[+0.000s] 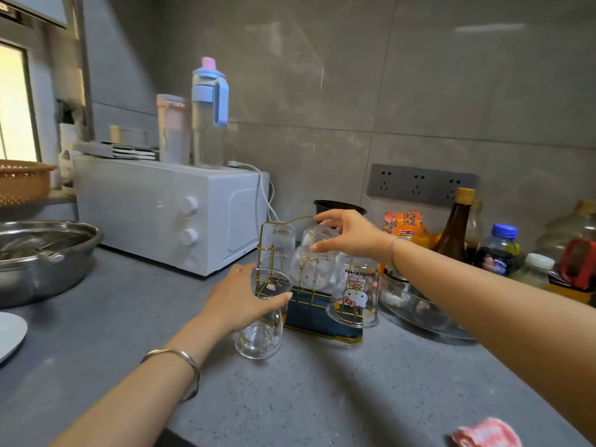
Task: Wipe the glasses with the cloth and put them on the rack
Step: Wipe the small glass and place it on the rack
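Roughly midway along a grey speckled counter (322,398) stands the rack (309,318), gold wire over a dark blue base, with a grey tiled wall (354,75) behind it. The left hand (238,301) grips a clear glass (258,337), mouth up, just in front of the rack's left end; whether its base touches the counter I cannot tell. The right hand (350,233) reaches over the rack's top, fingers and thumb curled round the base of an upturned glass (314,266) seated on the wire. Two more sit inverted on the rack: a ribbed glass (279,246) at its back left and a cartoon glass (356,291) at its right end. The cloth (487,434), pink and white, lies on the counter well apart from the rack, toward the near right edge. Left of the rack and behind it is a white microwave (154,208) with drink bottles (209,114) on top; farther left are a steel bowl (42,253) and a bright window (14,104). Right of the rack crowd sauce bottles (454,227), and a socket strip (419,183) is set in the wall above them.
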### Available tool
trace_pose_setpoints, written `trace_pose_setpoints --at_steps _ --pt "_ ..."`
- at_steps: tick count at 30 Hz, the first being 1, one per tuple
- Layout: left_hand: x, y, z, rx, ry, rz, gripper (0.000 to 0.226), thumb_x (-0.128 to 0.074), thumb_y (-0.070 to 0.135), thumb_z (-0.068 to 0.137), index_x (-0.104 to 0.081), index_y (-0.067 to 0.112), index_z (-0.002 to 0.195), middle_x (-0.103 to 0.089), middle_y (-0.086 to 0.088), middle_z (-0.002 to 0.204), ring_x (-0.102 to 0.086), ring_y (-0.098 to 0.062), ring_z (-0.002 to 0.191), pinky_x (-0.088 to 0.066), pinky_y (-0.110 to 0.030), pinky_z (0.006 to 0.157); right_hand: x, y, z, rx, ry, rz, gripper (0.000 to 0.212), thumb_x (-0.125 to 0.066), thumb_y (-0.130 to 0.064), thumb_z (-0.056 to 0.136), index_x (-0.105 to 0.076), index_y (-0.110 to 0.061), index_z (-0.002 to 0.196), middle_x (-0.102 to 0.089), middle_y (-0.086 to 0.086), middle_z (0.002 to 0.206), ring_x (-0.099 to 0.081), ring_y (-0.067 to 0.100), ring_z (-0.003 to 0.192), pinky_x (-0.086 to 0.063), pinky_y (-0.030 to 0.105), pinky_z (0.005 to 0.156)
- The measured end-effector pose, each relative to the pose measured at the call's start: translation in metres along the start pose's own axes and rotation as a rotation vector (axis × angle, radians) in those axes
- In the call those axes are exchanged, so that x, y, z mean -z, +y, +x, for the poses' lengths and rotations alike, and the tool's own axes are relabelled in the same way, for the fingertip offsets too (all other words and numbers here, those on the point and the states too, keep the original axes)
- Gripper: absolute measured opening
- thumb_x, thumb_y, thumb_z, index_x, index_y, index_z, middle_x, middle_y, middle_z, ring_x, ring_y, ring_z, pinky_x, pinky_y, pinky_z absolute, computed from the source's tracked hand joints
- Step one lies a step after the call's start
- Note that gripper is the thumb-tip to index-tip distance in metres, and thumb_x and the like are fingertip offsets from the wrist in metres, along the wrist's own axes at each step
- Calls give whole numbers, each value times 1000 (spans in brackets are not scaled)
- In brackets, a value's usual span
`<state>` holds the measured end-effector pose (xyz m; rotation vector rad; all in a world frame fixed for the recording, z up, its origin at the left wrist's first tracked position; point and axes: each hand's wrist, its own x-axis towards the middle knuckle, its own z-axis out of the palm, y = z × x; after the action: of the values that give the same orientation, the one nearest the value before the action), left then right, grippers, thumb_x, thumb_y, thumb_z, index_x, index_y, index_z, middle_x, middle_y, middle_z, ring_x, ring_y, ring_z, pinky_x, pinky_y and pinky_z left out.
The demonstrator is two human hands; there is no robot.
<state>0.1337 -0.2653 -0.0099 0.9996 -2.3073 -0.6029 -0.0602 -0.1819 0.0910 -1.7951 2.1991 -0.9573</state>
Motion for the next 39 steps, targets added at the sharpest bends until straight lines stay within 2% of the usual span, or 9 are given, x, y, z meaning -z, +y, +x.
trace_pose_setpoints --at_steps 11,17,22,26,31,36,39 --pt "-3 -3 2 -6 16 -12 80 -67 69 70 -45 26 135 -46 0 135 -50 -18 123 -43 -34 99 -24 8 12 -12 -139 -74 62 -79 -25 76 -52 -12 131 -51 5 138 -45 20 130 -36 37 110" --pt "-4 -7 5 -9 7 7 86 -64 74 68 -44 28 137 -45 0 136 -49 -17 123 -45 -35 100 -23 12 15 -19 -177 -64 65 -77 -26 77 -51 -10 134 -50 6 141 -44 20 132 -33 33 110" --pt "-4 -7 4 2 6 3 89 -64 75 67 -42 28 139 -44 1 137 -50 -17 123 -45 -36 100 -23 16 14 -25 -210 -62 66 -77 -32 76 -52 -11 133 -51 4 140 -45 19 131 -33 37 113" --pt "-4 -5 3 -7 11 -6 83 -66 71 69 -44 29 137 -45 0 136 -49 -17 123 -44 -34 99 -23 18 12 2 -196 -110 67 -74 -38 78 -50 -14 136 -51 2 141 -45 19 131 -34 36 112" --pt "-4 -5 3 8 -3 -8 90 -66 73 68 -41 27 141 -43 0 141 -48 -17 126 -43 -35 101 -26 17 6 23 -166 -211 68 -65 -48 84 -43 -19 141 -41 1 148 -39 20 135 -33 35 109" --pt "0 -3 1 22 -15 -36 91 -68 73 66 -42 28 141 -44 1 140 -48 -16 126 -41 -33 101 -25 11 -19 74 -53 -171 59 -58 -46 89 -40 -23 140 -36 -1 151 -35 18 137 -32 34 110" --pt "3 3 -4 -7 21 -62 80 -73 65 68 -49 27 134 -50 3 135 -48 -12 122 -40 -29 96 -20 9 -40 128 10 -161 60 -59 -46 88 -39 -24 140 -37 -5 150 -34 14 137 -30 31 110"
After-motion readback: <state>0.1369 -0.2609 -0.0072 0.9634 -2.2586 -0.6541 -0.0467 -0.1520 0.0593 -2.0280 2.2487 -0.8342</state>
